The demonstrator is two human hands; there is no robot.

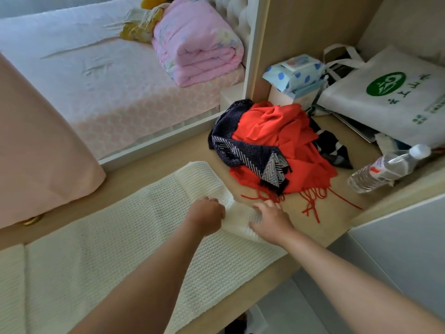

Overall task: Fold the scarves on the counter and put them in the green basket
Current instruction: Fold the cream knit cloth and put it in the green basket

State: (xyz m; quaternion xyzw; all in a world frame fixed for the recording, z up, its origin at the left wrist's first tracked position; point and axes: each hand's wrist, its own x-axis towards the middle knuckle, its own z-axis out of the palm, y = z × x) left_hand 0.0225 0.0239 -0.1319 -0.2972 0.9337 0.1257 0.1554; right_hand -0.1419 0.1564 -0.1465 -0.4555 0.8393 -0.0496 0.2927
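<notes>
A pale wooden counter [154, 150] runs across the view from eight o'clock to three o'clock. A long white scarf [120, 249] of open knit lies flat along it. At the centre, both hands meet on the scarf's far end, which is doubled back on itself. The left hand [207, 216] has its fingers curled and pinches the edge of the turned-over flap. The right hand [271, 221], just beside it at three o'clock, has its fingers curled over the same flap and grips it. Near the hands, at one o'clock, a red scarf [284, 141] lies crumpled with its fringe trailing on the wood. A dark striped scarf [240, 150] is tangled over and under it. At two o'clock a white bag [390, 92] with a green emblem leans in the corner, and a clear water bottle [387, 169] lies on its side in front of it. A blue-dotted pack of wipes [293, 71] sits at one o'clock against the wooden wall [301, 25]. Beyond the counter at eleven o'clock is a bed [84, 80] with a folded pink quilt [195, 44] on it. A pink pillow [36, 153] rests on the counter at nine o'clock.
</notes>
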